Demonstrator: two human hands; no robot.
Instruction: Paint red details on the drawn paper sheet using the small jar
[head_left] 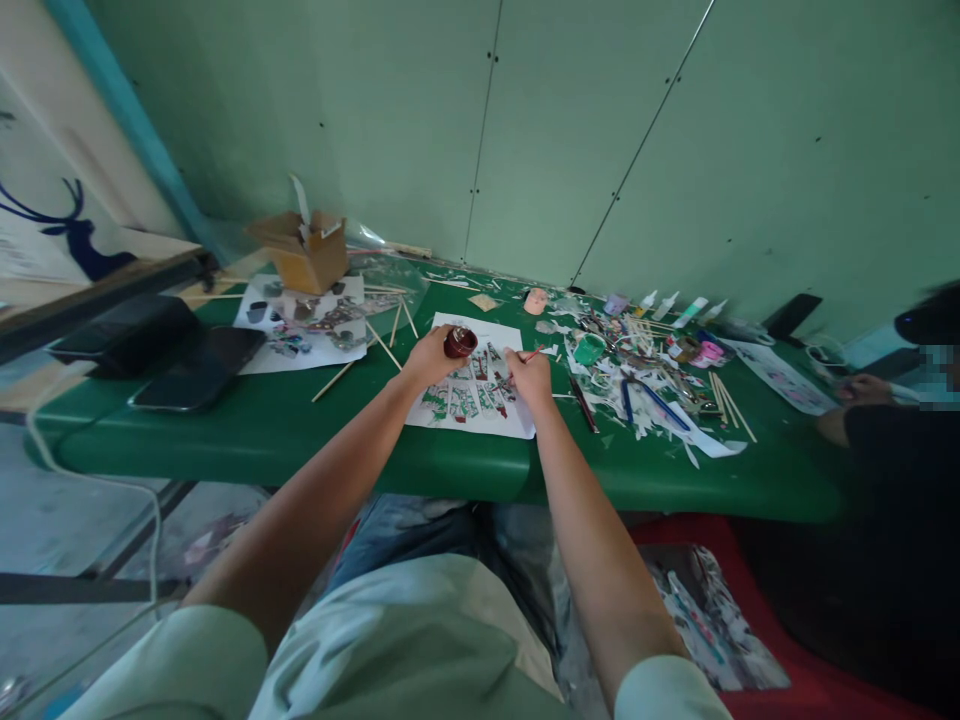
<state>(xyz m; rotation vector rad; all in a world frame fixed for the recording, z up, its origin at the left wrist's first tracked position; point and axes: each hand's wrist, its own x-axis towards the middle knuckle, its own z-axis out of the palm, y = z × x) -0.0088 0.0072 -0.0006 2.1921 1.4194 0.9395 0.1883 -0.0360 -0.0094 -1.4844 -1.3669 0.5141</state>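
Note:
My left hand (429, 358) is closed around a small jar of dark red paint (460, 343), its mouth tilted up toward me over the far part of a white paper sheet (510, 424). Green and red painted pieces (466, 400) lie in strips on that sheet. Over the sheet's right side, my right hand (529, 378) pinches a thin reddish paintbrush (534, 354); its tip is too small to make out. Just right of this hand, a dark brush or pen (583, 404) rests on the green table (450, 465).
Scraps, sticks and tools pile up at right around a green paint pot (589, 348) and blue-handled pliers (660, 402). Glue bottles (666, 305) stand behind. At left are a cardboard box (309, 262), another sheet (300, 355) and a phone (199, 370). A co-worker (900, 460) sits at far right.

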